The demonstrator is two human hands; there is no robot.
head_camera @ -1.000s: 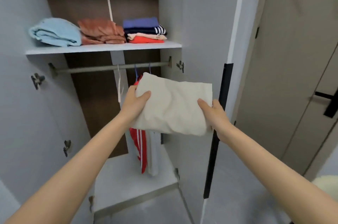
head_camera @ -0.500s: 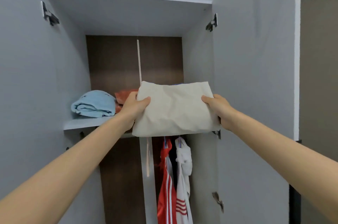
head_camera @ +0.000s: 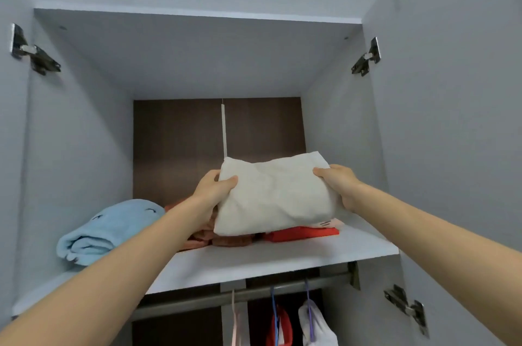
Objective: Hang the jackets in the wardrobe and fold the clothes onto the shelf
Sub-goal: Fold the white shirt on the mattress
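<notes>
Grey wardrobe (head_camera: 70, 148) is filling the view, doors standing open, hinges (head_camera: 34, 54) showing on both sides, brown back panel (head_camera: 175, 148) behind. White shelf (head_camera: 282, 258) is carrying a light blue rolled cloth (head_camera: 113, 230) at left, a rust-coloured folded pile (head_camera: 226, 239) in the middle and a red folded garment (head_camera: 302, 233) at right, with a striped piece lying on the red one. Rail (head_camera: 254, 293) is running under the shelf; a red jacket (head_camera: 279, 328) and a white jacket (head_camera: 317, 326) are hanging from it on blue hangers, a pale hanger (head_camera: 234, 317) beside them.

Cream folded garment (head_camera: 275, 193) is sitting over the rust and red piles, covering their tops; whether it is resting its full weight on them is unclear. Both arms are reaching up and forward. Left hand (head_camera: 213, 190) is gripping the garment's left edge, thumb on top, fingers (head_camera: 230, 180) clamped on the cloth. Right hand (head_camera: 340, 182) is gripping the right edge the same way, thumb over, remaining fingers hidden underneath.
</notes>
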